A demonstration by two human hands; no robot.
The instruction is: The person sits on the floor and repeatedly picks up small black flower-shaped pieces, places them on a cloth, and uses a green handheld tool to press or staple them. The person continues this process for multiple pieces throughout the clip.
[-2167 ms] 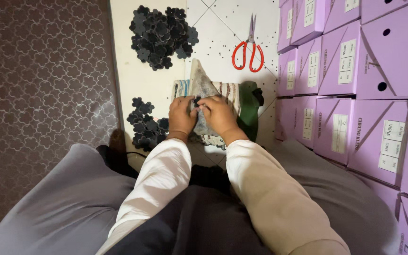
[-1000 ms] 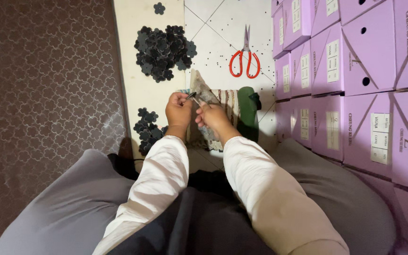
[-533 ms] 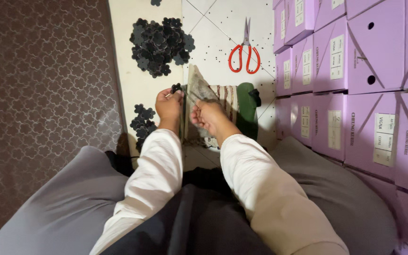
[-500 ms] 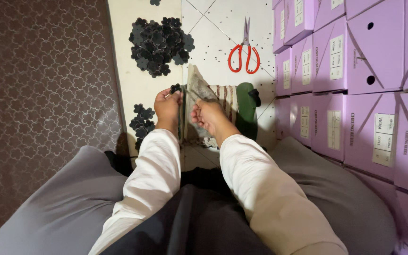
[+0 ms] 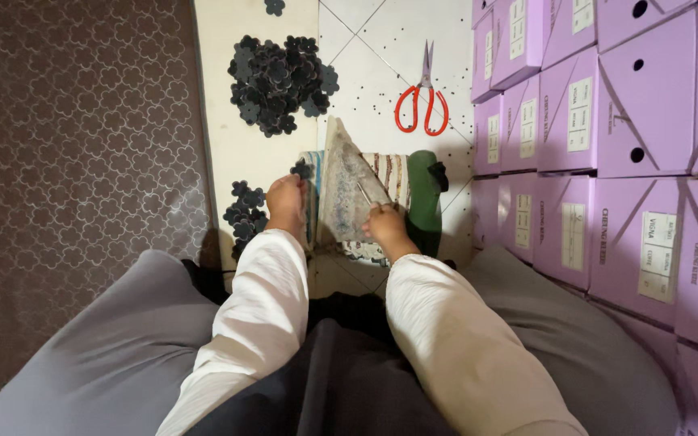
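My left hand [image 5: 286,203] pinches a small black flower-shaped piece [image 5: 302,169] at the left edge of a grey wedge-shaped block [image 5: 339,182]. The block stands on a striped cloth [image 5: 389,171] on the floor in front of my knees. My right hand [image 5: 385,228] is at the block's lower right and grips a thin metal tool [image 5: 363,194] that points up across the block's face. A small pile of the same black pieces [image 5: 244,214] lies just left of my left hand.
A larger heap of black flower pieces [image 5: 276,81] lies further out on the tiled floor, with red-handled scissors [image 5: 423,106] to its right. A green object [image 5: 424,194] sits beside the cloth. Stacked purple boxes [image 5: 607,121] wall the right side. Brown patterned carpet [image 5: 74,137] covers the left.
My hands, close together over the block before, have separated. The left hand moved left with a black piece; the right drew back down-right with the tool.
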